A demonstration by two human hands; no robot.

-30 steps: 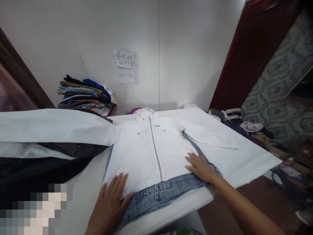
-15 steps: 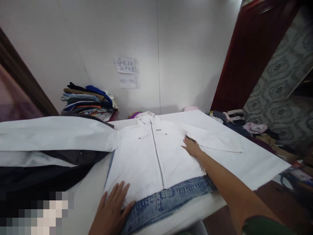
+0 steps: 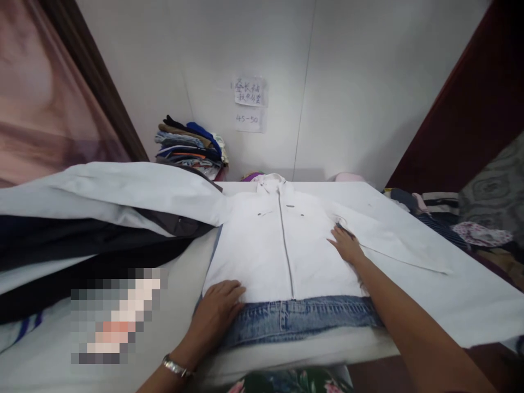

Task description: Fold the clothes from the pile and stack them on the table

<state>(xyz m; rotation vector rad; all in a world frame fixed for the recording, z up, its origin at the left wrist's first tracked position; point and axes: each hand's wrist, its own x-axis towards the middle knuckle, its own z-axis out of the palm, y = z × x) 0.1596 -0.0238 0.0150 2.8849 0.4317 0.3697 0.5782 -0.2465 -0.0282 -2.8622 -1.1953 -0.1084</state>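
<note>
A white zip-front jacket (image 3: 257,245) lies front up, with its collar toward the wall. Below its hem shows a blue denim garment (image 3: 307,316), mostly covered by the jacket. My left hand (image 3: 221,303) rests on the jacket's lower left corner at the hem, fingers bent over the cloth and thumb apart. On the jacket's right side, below the armpit, my right hand (image 3: 346,244) lies with fingers spread, beside a small dark patch that I cannot identify. One sleeve stretches right along the table; the other extends left over dark clothing.
Dark and white garments (image 3: 123,245) are heaped at the left of the white table (image 3: 413,295). A stack of folded clothes (image 3: 190,144) stands by the wall, below paper notes (image 3: 249,103). More clothes (image 3: 442,207) lie beyond the table's right edge.
The view has turned left, so the scene sits farther right. My left hand has shifted up along the jacket's edge and its fingers are more bent. My right hand stays in place on the jacket.
</note>
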